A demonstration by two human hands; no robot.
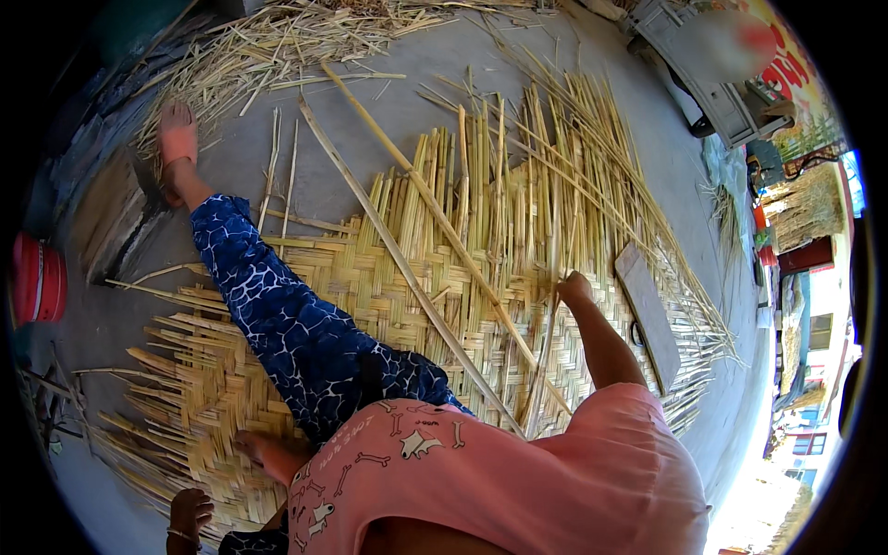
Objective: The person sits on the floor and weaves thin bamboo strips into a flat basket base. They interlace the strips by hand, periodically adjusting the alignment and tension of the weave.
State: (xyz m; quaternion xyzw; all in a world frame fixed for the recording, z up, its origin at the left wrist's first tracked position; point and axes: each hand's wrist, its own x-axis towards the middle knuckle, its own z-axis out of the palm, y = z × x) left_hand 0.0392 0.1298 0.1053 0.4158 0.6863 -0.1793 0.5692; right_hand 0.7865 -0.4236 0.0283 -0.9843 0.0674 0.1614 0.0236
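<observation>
A large mat of pale split reeds [319, 275] lies under me, woven in a zigzag pattern, its loose strip ends fanning out at the far and left sides. Ahead and to the right, my right hand [575, 287] is closed around a narrow reed strip [546, 356] that runs over the weave toward my body. Two longer strips, one pale [375, 222] and one yellow [444, 222], lie slantwise across the mat. My left hand [190, 511], with a bangle on its wrist, is at the lower left near the mat's edge, fingers apart and nothing visible in it.
A flat wooden board [647, 319] rests on the mat beside my right forearm. Loose reeds [296, 42] are heaped on the grey floor at the far side. A wooden block [116, 217] and a red bucket [39, 277] stand left. A cart-like vehicle [698, 69] is parked far right.
</observation>
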